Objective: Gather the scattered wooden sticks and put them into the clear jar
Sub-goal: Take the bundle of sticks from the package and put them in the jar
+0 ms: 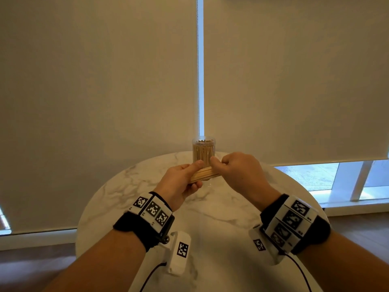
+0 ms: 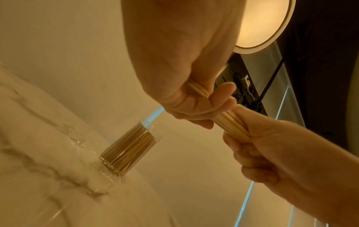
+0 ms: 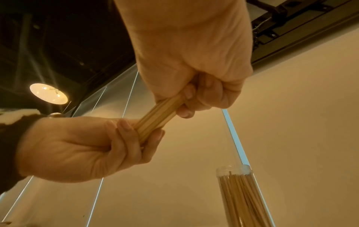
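Note:
A bundle of wooden sticks (image 1: pixel 205 174) (image 2: pixel 231 124) (image 3: pixel 159 113) lies nearly level in the air above the round marble table (image 1: pixel 221 218). My left hand (image 1: pixel 183 180) (image 2: pixel 194 95) (image 3: pixel 108 138) grips its left end, thumb on top. My right hand (image 1: pixel 231 167) (image 2: pixel 258 145) (image 3: pixel 194 95) grips its right end with curled fingers. Just behind the hands stands the clear jar (image 1: pixel 203 151) (image 2: pixel 128 147) (image 3: pixel 240 196), upright, open at the top and packed with several sticks. I see no loose sticks on the table.
Closed roller blinds (image 1: pixel 105 91) hang behind the table, with a bead chain (image 1: pixel 197 70) down the middle gap. A low window strip (image 1: pixel 336 178) shows at the right. A wooden floor (image 1: pixel 31 266) surrounds the table. A ceiling lamp (image 3: pixel 48 93) glows overhead.

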Demonstrator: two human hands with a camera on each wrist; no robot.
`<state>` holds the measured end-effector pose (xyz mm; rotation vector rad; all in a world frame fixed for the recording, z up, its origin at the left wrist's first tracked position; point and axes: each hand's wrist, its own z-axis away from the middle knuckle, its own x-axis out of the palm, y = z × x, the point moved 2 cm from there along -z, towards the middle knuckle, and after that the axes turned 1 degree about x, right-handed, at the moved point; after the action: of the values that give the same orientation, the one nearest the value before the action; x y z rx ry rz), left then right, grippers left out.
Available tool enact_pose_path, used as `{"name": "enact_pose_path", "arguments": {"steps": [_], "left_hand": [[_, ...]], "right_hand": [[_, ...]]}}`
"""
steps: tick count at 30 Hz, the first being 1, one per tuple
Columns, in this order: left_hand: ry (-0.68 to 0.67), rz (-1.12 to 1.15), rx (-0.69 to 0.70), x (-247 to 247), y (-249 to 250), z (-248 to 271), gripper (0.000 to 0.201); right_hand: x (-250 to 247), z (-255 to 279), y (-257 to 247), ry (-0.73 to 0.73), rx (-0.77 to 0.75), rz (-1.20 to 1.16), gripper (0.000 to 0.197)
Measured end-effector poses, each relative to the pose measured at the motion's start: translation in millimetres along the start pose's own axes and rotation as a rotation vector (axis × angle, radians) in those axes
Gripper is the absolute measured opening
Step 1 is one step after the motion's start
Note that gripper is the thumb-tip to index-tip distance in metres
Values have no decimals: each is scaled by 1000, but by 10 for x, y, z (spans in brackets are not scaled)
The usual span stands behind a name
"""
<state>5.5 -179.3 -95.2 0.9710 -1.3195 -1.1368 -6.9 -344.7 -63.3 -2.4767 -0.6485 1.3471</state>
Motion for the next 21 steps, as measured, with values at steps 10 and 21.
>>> {"name": "enact_pose_path", "arguments": {"steps": [10,21], "left_hand": [[134,-258,-67,-240,145,-1097,29],[26,-602,103,-94,-39,-2773,173]], "right_hand": [[-249,-1364,481,134,9,154,57],[672,-2805,498,-4,-285,476,52]]}}
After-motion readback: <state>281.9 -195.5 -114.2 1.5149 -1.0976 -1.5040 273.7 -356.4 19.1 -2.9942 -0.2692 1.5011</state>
